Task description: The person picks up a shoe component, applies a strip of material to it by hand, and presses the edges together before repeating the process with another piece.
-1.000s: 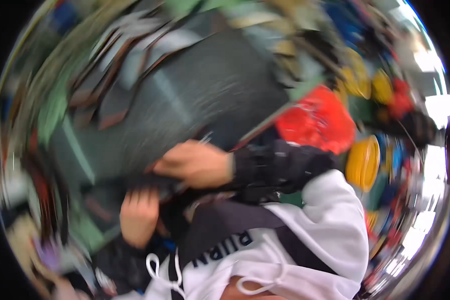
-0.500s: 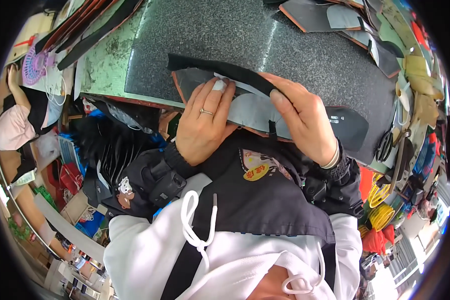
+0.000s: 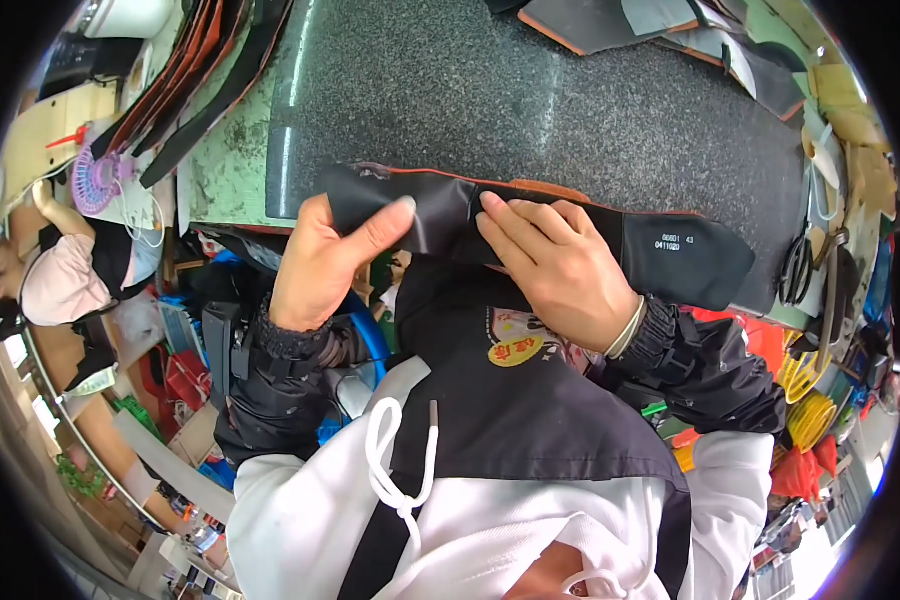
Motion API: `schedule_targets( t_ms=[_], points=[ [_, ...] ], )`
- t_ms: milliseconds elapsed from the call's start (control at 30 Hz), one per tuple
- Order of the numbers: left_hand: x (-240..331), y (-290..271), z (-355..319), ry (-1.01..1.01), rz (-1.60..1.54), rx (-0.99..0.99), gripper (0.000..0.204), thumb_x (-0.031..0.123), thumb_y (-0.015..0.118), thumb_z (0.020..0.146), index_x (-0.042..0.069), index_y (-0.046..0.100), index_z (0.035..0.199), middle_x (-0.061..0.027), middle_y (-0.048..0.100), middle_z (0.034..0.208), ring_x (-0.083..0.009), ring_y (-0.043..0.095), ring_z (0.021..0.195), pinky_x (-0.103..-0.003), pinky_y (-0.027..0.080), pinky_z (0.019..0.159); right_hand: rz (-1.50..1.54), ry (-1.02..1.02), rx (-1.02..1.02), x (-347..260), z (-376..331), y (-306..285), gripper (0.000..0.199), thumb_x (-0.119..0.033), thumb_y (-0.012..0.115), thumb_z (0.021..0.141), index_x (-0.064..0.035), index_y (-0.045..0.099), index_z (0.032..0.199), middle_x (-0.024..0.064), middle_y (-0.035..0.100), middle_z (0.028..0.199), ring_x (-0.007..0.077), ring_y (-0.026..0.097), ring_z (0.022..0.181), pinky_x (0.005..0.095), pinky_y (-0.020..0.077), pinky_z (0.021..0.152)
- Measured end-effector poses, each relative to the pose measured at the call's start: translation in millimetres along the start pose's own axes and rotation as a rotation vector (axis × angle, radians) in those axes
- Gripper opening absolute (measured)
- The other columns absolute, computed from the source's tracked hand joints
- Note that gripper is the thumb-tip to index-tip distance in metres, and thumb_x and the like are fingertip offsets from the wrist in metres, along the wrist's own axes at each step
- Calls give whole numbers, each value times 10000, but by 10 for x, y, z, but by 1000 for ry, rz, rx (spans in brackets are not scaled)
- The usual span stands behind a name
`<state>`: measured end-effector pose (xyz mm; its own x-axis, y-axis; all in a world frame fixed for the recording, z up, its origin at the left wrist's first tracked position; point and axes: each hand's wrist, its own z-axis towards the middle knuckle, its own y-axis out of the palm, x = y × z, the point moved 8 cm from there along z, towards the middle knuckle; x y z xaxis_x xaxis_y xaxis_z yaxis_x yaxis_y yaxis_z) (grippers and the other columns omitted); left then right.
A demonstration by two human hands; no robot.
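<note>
A long black leather piece [image 3: 555, 190] with an orange-brown edge lies along the near edge of the table, its smooth black side up. Pale printed marks show near its right end. My left hand [image 3: 320, 262] grips the left end, thumb on top and fingers hidden beneath; the leather bends and shines by the thumb. At the middle, my right hand [image 3: 560, 265] has its fingertips close together, pressed onto the leather beside a cross seam. The thumb of that hand is hidden.
Under the leather is a speckled dark slab [image 3: 420, 100] on a green tabletop [image 3: 225, 150]. More leather pieces [image 3: 610, 25] lie at the far right, and long strips [image 3: 195, 80] at the far left. A purple fan [image 3: 95, 182] stands left, near another person [image 3: 65, 275]. Black scissors [image 3: 796, 272] are at right.
The leather piece, folded up between both hands before, is now opened out with its black face up. My left hand has moved left to its end; my right hand has shifted left onto its middle.
</note>
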<state>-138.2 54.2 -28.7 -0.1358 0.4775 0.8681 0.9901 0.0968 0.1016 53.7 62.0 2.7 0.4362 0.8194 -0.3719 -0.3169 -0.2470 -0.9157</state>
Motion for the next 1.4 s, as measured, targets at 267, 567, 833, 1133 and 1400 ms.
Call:
schedule_targets(
  t_ms=[267, 567, 833, 1133, 1400],
  points=[
    [34, -199, 285, -203, -99, 76, 84, 91, 672, 932, 22, 628, 949, -65, 682, 927, -113, 650, 803, -267, 529, 713, -124, 3, -119, -62, 62, 71, 536, -144, 589, 809, 20, 545, 1317, 123, 445, 1477, 229, 506, 1156, 376, 426, 931],
    [-119, -306, 322, -139, -199, 147, 191, 31, 695, 883, 81, 528, 804, -41, 633, 859, -116, 622, 755, -273, 519, 636, -180, 49, -209, -103, 146, 108, 777, -252, 694, 734, -18, 442, 1431, 87, 388, 1527, 219, 476, 1152, 389, 443, 873],
    [362, 240, -31, 937, 1143, 355, 183, 94, 721, 863, 39, 600, 989, -118, 643, 1087, -246, 650, 899, -392, 513, 833, -193, 214, -280, -165, 518, 266, 834, -244, 739, 686, -43, 442, 1440, 61, 373, 1537, 195, 484, 1148, 351, 492, 766],
    [524, 1042, -265, 893, 1444, -101, 484, 195, 789, 775, -7, 618, 1181, -141, 617, 1225, -328, 584, 1129, -406, 463, 986, 148, 163, -47, 119, -68, -146, 567, -88, 760, 660, -18, 628, 1207, 134, 606, 1297, 312, 576, 1120, 416, 510, 917],
    [204, 1468, -243, 939, 1230, -360, 468, 174, 789, 712, -18, 649, 1116, -129, 636, 1111, -292, 616, 1049, -369, 516, 914, 405, 250, -46, 549, -605, -340, 467, -38, 753, 701, 6, 656, 1156, 164, 613, 1267, 353, 595, 1136, 415, 490, 969]
  ],
)
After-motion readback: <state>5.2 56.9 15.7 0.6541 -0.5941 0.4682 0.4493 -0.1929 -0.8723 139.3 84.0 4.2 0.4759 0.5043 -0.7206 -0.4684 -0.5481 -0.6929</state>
